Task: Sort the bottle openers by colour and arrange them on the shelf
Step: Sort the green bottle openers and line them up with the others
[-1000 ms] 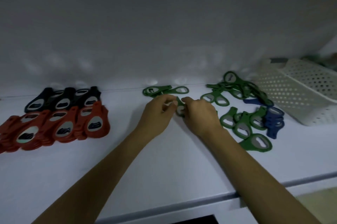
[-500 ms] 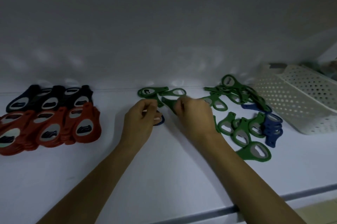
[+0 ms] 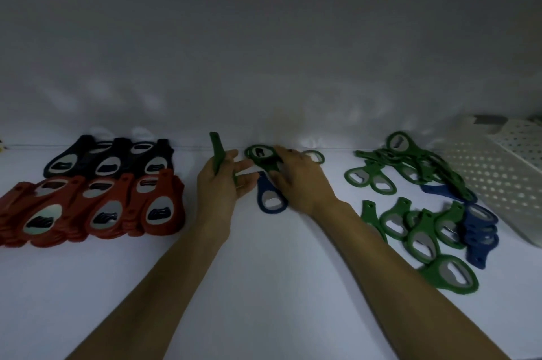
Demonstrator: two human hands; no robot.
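Hands: our left hand (image 3: 220, 192) grips upright green opener (image 3: 217, 151); our right hand (image 3: 296, 180) pinches second green opener (image 3: 259, 154) near back edge of shelf (image 3: 264, 286).
Basket (image 3: 498, 177): white, right edge.
Red openers (image 3: 96, 210): rows, left edge.
Green pile (image 3: 419, 224): loose, right side.
Black openers (image 3: 111, 157): behind red, back-left corner.
Blue opener (image 3: 269, 198): flat between our hands.
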